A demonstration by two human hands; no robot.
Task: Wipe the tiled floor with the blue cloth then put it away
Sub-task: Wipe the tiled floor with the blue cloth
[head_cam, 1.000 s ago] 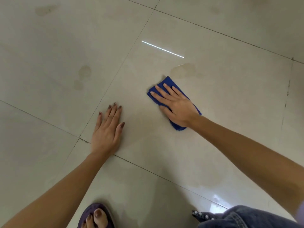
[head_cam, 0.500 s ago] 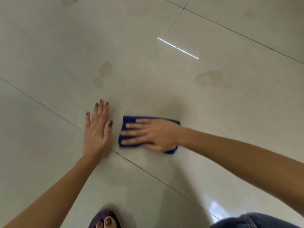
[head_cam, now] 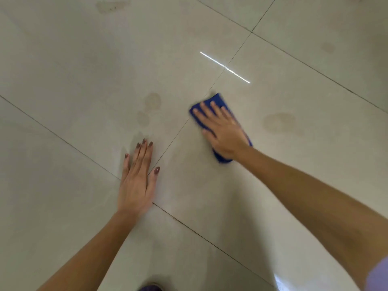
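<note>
A folded blue cloth (head_cam: 218,100) lies on the pale glossy tiled floor (head_cam: 84,59), just right of a grout line. My right hand (head_cam: 222,129) presses flat on top of it, fingers spread and pointing up-left, covering most of the cloth. My left hand (head_cam: 137,177) rests palm down on the floor to the lower left, fingers together, holding nothing. A brownish stain (head_cam: 279,122) sits right of the cloth, and two smaller stains (head_cam: 152,101) lie above my left hand.
Dark grout lines cross the floor diagonally. A bright streak of reflected light (head_cam: 225,67) lies beyond the cloth. Another faint stain (head_cam: 111,6) is at the top left. The toe of a purple sandal (head_cam: 150,287) shows at the bottom edge.
My right hand has slid the cloth up and to the right, away from my left hand, and the cloth has turned from sideways to diagonal. My left hand stays planted.
</note>
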